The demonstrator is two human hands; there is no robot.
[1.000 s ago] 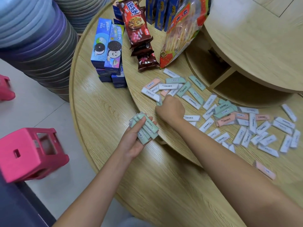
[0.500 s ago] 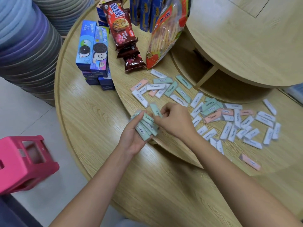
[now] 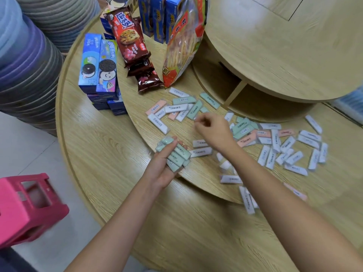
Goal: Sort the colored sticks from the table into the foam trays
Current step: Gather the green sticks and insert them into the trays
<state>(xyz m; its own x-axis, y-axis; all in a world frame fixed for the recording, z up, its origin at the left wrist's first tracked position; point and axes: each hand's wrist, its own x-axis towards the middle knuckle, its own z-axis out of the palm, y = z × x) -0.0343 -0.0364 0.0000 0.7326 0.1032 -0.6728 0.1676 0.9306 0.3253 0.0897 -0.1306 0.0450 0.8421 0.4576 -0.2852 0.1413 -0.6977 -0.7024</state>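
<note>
My left hand (image 3: 163,171) grips a bundle of green sticks (image 3: 177,154) above the table (image 3: 110,146). My right hand (image 3: 213,132) hangs with curled fingers over the loose sticks (image 3: 276,140) scattered there; I cannot tell if it pinches one.

A round table (image 3: 110,146) of pale wood grain fills most of the view, built in stepped tiers: a wide lower ring, a raised middle level and a top disc (image 3: 284,55) over an open shelf with a wooden divider (image 3: 234,91). At left are a pale tiled floor (image 3: 25,154), a pink plastic stool (image 3: 29,209) and a tall stack of round rims (image 3: 27,65) in blue, purple and grey
</note>
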